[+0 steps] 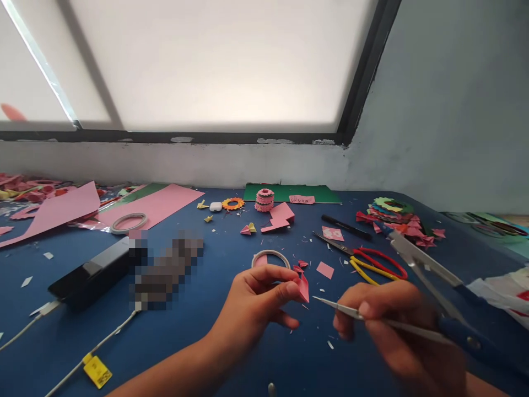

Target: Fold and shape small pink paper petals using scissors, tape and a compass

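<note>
My left hand (pixel 254 303) pinches a small folded pink paper piece (pixel 304 286) between thumb and forefinger, low over the blue table (pixel 206 331). My right hand (pixel 397 331) is closed around large blue-handled scissors (pixel 413 264). The blades are spread apart, the lower one pointing left toward the pink piece, its tip just short of it. A roll of clear tape (pixel 270 257) lies just behind my left hand.
Red-and-yellow scissors (pixel 367 262), a black pen (pixel 346 226), pink scraps, stacked paper rings (pixel 265 199) and an orange ring (pixel 233 203) lie beyond. Pink sheets (pixel 157 204), another tape roll (pixel 129 222), a black device (pixel 93 273) with white cables sit left. Coloured cutouts (pixel 392 215) pile right.
</note>
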The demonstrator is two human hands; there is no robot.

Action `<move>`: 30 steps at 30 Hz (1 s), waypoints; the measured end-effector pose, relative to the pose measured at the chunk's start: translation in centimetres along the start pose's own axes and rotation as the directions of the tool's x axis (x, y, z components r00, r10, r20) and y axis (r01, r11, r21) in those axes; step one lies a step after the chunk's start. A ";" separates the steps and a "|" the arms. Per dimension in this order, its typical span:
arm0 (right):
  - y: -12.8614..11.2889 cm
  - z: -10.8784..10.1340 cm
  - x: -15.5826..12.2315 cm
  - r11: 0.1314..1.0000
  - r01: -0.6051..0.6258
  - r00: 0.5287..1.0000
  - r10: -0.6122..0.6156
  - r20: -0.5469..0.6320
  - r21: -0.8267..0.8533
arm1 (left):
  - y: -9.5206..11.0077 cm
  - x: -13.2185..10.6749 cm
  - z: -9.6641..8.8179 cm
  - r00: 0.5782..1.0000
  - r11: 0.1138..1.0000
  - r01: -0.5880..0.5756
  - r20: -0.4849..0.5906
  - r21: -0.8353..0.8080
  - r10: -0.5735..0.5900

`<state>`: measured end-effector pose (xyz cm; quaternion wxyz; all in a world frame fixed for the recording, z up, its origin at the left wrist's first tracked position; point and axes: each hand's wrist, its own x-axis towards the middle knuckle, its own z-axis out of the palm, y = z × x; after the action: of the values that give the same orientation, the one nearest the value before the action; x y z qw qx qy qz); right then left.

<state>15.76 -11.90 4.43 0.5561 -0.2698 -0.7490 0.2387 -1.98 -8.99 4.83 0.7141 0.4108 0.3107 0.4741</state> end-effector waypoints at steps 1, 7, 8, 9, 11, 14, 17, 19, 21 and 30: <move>0.0 0.0 0.0 0.999 0.028 0.998 -0.026 0.048 -0.038 | 0.0 0.0 0.1 1.000 1.000 -0.001 0.007 -0.008 0.001; -0.3 0.0 0.8 0.988 0.076 0.997 -0.073 0.031 -0.134 | 0.0 -0.5 0.6 0.999 0.999 0.032 0.026 -0.010 -0.032; -0.4 0.0 0.9 0.986 0.078 0.997 -0.074 0.034 -0.145 | 0.0 -0.5 0.6 0.999 0.999 0.038 0.028 -0.007 -0.038; -0.4 0.1 1.0 0.985 0.080 0.996 -0.075 0.039 -0.152 | 0.0 -0.5 0.6 0.999 0.999 0.042 0.030 -0.006 -0.042; -0.4 0.1 1.1 0.984 0.086 0.996 -0.081 0.038 -0.154 | 0.0 -0.5 0.7 0.998 0.999 0.047 0.030 0.005 -0.047; -0.4 0.2 1.1 0.988 0.094 0.995 -0.091 0.031 -0.124 | -0.1 -0.4 0.6 0.998 0.999 0.051 0.027 0.018 -0.051; -0.4 0.2 1.1 0.990 0.089 0.996 -0.085 0.036 -0.113 | -0.2 -0.4 0.6 0.998 0.998 0.058 0.028 0.018 -0.058; -0.3 0.3 1.1 0.990 0.083 0.996 -0.078 0.044 -0.114 | -0.2 -0.4 0.6 0.998 0.998 0.061 0.024 0.016 -0.061; -0.2 0.3 1.0 0.991 0.086 0.995 -0.082 0.050 -0.098 | -0.3 -0.5 0.6 0.998 0.998 0.062 0.024 0.016 -0.062; 0.1 0.1 0.4 0.997 0.067 0.996 -0.064 0.058 -0.043 | -0.2 -0.4 0.8 0.998 0.998 0.063 0.020 -0.003 -0.063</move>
<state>15.64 -11.54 4.59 0.5361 -0.2507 -0.7780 0.2109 -1.39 -9.68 5.01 0.7324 0.4043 0.3158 0.4476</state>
